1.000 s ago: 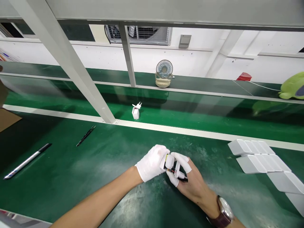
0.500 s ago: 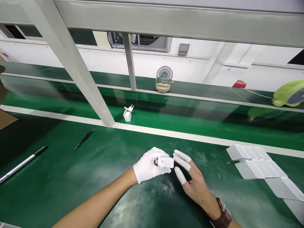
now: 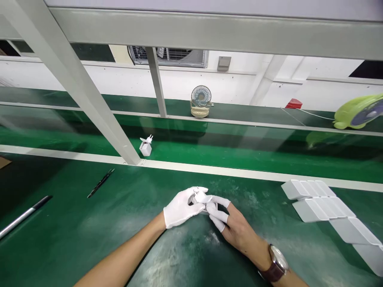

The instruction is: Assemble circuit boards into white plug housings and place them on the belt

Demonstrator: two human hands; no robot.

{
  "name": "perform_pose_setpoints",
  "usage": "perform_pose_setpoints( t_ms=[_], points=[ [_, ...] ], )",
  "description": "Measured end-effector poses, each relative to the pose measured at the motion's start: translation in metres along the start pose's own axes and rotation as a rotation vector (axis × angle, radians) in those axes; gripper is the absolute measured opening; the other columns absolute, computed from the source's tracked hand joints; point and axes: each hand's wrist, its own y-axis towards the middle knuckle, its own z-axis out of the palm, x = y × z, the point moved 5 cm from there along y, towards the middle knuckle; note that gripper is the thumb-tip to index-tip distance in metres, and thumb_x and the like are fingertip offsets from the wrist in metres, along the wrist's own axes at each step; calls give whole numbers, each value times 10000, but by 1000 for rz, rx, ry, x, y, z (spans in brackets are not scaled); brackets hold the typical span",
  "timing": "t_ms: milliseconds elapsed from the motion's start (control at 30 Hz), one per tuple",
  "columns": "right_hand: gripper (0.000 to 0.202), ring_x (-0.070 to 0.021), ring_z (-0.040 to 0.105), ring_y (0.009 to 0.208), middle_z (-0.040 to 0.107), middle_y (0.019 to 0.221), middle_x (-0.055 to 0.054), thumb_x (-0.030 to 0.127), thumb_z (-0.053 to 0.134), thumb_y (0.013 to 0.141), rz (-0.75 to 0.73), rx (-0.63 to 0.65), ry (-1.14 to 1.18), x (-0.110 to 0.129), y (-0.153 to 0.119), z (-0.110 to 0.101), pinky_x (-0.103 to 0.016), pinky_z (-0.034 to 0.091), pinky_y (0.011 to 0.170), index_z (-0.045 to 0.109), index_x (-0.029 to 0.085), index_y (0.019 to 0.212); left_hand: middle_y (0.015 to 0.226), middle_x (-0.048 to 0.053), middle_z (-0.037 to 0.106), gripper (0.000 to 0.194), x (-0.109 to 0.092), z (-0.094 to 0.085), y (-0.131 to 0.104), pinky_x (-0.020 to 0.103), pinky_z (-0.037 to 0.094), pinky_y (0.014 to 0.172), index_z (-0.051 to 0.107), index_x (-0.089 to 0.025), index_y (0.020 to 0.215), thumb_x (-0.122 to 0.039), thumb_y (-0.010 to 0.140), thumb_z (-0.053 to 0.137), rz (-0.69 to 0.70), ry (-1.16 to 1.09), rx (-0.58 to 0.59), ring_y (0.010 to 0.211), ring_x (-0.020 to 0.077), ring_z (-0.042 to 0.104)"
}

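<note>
Near the middle of the green work surface, my left hand (image 3: 181, 207), in a white glove, grips a small white piece (image 3: 201, 197) between thumb and fingers. From the right, my right hand (image 3: 223, 215), with white finger covers, has its fingers bent and closed on the near right side of the same piece. The fingers partly hide the piece, so its exact shape is unclear. A brown-strapped watch (image 3: 277, 263) is on my right wrist.
White boxes (image 3: 317, 209) stand in rows at the right. A black pen-like tool (image 3: 101, 183) and a silver-black rod (image 3: 26, 215) lie left. Beyond the pale strip sit a white box with a plug (image 3: 145, 147) and a small fan (image 3: 200, 99). A slanted metal post (image 3: 89, 95) rises left.
My right hand has moved left and closed on the white piece, which now looks turned in my left hand. The view has shifted slightly, with the background lower and further left.
</note>
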Motion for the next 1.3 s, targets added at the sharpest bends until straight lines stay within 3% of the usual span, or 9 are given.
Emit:
perform_pose_setpoints(
  t_ms=[200,333,567,633,767,833,1033,1167,1300],
  points=[
    [601,-248,534,1297,464,1467,-144,93,582,959,-87,-70,-52,-5,-5,9,-414,554,1023,410,262,1510,1133,110,688,638,-4,-2,-1,389,508,916,538,-175,1357,-433,819,763,-1,-58,34,1009,245,644],
    [588,-229,589,1211,518,1396,-138,52,593,938,-107,-81,-34,-1,-1,10,-395,586,948,467,276,1468,1144,127,679,616,-13,-5,-3,405,485,963,542,-144,1349,-524,882,669,61,-154,-15,1048,250,633],
    [568,-235,642,1105,569,1321,-121,18,647,877,-140,-316,-49,14,16,-19,-385,594,897,575,287,1372,1195,159,657,585,-11,-16,-4,305,490,723,539,-141,1363,-560,955,529,232,-270,-152,977,231,618],
    [525,-232,658,1058,587,1279,-122,50,643,887,-128,-285,-54,14,17,-16,-375,603,863,585,282,1354,1199,161,655,601,-12,-16,-5,307,496,738,537,-142,1369,-567,945,545,236,-268,-160,968,228,624],
    [448,-230,662,1026,606,1207,-134,78,581,930,-81,-94,-7,8,14,6,-378,608,830,568,250,1343,1201,143,663,618,-20,-10,-7,359,501,921,562,-157,1354,-575,901,613,180,-187,-127,1098,262,627],
    [453,-236,656,1043,604,1208,-144,71,584,930,-73,-86,-12,7,13,10,-388,607,833,558,240,1350,1194,129,681,568,-21,-7,-7,368,497,952,598,-171,1316,-538,886,655,110,-146,-112,1095,258,641],
    [457,-232,660,1121,592,1322,-156,125,598,960,-63,-160,-52,6,8,7,-376,610,902,516,236,1395,1012,93,735,368,-13,-7,-5,310,500,825,714,-155,1050,-482,884,680,-22,-59,-181,909,207,661],
    [550,-238,630,1196,616,1316,-152,195,651,949,-15,-228,-20,2,6,4,-381,585,979,433,192,1455,921,64,717,328,-13,-8,-3,273,464,735,712,-158,1026,-459,907,658,-19,-60,-150,804,163,620],
    [502,-222,638,1150,619,1290,-129,183,633,957,-17,-159,-55,3,9,6,-378,586,959,483,231,1433,848,46,692,328,-14,-8,-3,265,443,705,707,-155,1016,-461,917,644,-17,-83,-138,737,141,581]
  ],
)
